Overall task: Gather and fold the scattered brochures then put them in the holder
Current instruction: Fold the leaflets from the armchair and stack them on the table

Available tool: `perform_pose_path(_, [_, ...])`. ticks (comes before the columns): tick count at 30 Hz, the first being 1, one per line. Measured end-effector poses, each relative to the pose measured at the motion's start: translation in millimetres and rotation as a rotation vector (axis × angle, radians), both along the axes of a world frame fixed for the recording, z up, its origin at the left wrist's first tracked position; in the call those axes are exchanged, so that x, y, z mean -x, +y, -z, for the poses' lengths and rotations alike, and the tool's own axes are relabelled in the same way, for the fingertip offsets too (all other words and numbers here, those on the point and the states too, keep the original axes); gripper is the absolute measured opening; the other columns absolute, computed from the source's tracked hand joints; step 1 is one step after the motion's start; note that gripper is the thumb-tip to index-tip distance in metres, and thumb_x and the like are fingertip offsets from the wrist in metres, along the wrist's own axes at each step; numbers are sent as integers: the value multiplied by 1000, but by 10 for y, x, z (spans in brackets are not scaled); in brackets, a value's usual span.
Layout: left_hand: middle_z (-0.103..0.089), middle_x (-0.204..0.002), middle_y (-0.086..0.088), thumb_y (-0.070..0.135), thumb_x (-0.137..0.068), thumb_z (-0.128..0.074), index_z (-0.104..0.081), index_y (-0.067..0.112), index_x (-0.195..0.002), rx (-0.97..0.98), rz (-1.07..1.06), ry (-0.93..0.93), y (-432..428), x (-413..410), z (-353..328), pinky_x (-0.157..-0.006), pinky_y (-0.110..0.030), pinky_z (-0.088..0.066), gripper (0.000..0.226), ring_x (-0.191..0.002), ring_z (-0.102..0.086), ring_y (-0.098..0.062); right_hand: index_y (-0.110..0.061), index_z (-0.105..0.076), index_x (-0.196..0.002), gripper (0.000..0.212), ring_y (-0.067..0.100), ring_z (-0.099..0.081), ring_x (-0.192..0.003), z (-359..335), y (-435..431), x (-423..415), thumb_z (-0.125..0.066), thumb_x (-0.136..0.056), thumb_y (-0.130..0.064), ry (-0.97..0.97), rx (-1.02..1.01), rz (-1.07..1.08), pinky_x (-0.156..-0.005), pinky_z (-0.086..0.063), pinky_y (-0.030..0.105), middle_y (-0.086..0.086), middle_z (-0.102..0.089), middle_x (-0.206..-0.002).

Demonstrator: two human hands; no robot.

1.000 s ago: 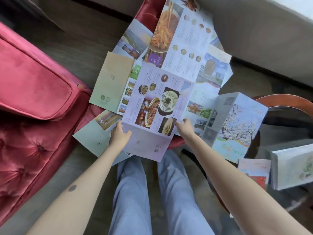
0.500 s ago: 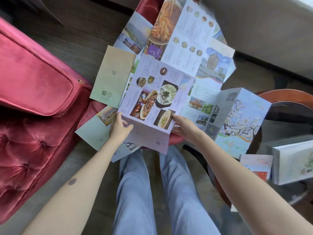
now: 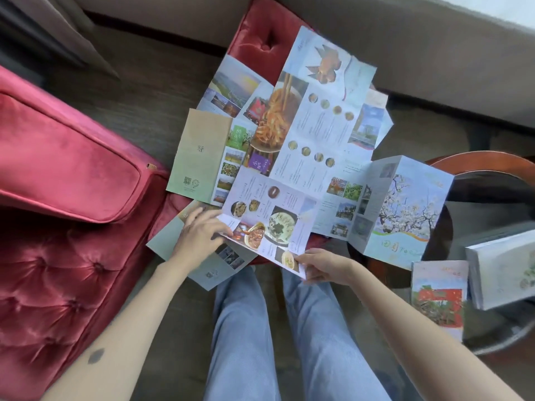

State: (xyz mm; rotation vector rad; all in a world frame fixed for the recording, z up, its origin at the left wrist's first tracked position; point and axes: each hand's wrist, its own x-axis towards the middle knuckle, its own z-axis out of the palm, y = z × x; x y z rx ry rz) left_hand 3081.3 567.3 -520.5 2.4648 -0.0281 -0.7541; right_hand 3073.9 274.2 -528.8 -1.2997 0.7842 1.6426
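A red sofa [image 3: 66, 157] fills the left. Just beside it a tan brochure [image 3: 199, 154] lies folded on a red stool [image 3: 260, 39], among other unfolded sheets. The left hand [image 3: 199, 235] lies flat over a pale green brochure [image 3: 164, 241], fingers fairly straight and reaching onto the left edge of the food brochure [image 3: 272, 218]. The right hand [image 3: 321, 266] pinches that brochure's near corner, thumb on top. Further right a blossom brochure [image 3: 405, 209] sits half-folded, overlapping the round bench [image 3: 474, 158], where a small folded brochure [image 3: 437, 293] lies just beside a white box [image 3: 503, 273].
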Motion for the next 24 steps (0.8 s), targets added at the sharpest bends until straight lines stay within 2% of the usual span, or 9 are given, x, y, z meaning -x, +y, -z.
perform_pose_path(3, [-67,-111,-9,3,-74,-73,-77,14,-82,113,30,60,49,-36,-210,-105,-34,-32,14,-117,-53,-24,-6,-52,-112,32,14,-59,-69,114,-29,97,-52,-94,-32,-72,136,27,-64,-51,27,5,-58,-86])
perform_pose_path(5, [-70,-96,-7,-2,-72,-73,-76,10,-80,197,31,4,79,-58,-351,-96,-37,-42,15,-109,-56,-22,-6,-49,-119,36,19,-62,-85,226,-31,41,-53,-93,-32,-120,257,156,-75,-50,32,7,-63,-102])
perform_pose_path(7, [-70,-83,-3,-4,-71,-74,-75,8,-77,241,87,-97,91,-82,-461,-92,-35,-43,13,-102,-54,-16,-11,-51,-118,32,20,-62,-93,307,6,-88,-54,-93,-30,-131,334,314,-84,-48,36,4,-64,-101])
perform_pose_path(10, [-70,-80,-2,1,-69,-77,-74,6,-74,239,174,-191,79,-96,-534,-89,-33,-43,7,-97,-50,-13,-11,-53,-113,25,17,-63,-83,348,100,-264,-55,-92,-26,-95,320,558,-74,-50,28,4,-65,-93])
perform_pose_path(13, [-70,-84,-1,2,-68,-79,-75,8,-75,154,170,-174,74,-97,-538,-89,-40,-44,10,-97,-55,-17,-11,-54,-105,20,13,-57,-71,285,198,-341,-55,-92,-26,-118,233,607,-65,-44,22,3,-63,-86])
perform_pose_path(15, [-69,-87,0,4,-68,-80,-74,9,-77,99,171,-183,62,-106,-528,-93,-47,-43,12,-99,-56,-20,-16,-58,-102,17,17,-58,-82,235,229,-394,-54,-92,-30,-175,161,532,-77,-46,26,6,-63,-103])
perform_pose_path(18, [-68,-93,-4,5,-67,-80,-72,9,-76,26,174,-234,37,-127,-531,-102,-55,-35,13,-104,-59,-27,-14,-57,-119,31,28,-57,-111,116,234,-458,-53,-93,-32,-246,70,492,-103,-42,38,14,-58,-127])
perform_pose_path(21, [-67,-100,-4,9,-66,-81,-69,12,-73,-67,135,-265,51,-135,-573,-112,-55,-20,15,-115,-56,-29,-15,-55,-119,30,16,-60,-97,-44,168,-494,-45,-96,-33,-319,26,514,-80,-48,31,4,-63,-115])
perform_pose_path(24, [-66,-102,-7,4,-61,-82,-67,11,-68,-77,110,-290,84,-115,-593,-113,-54,-16,18,-116,-55,-32,-18,-54,-120,31,15,-65,-94,-198,25,-519,-36,-99,-33,-309,-96,737,-74,-50,30,1,-69,-107])
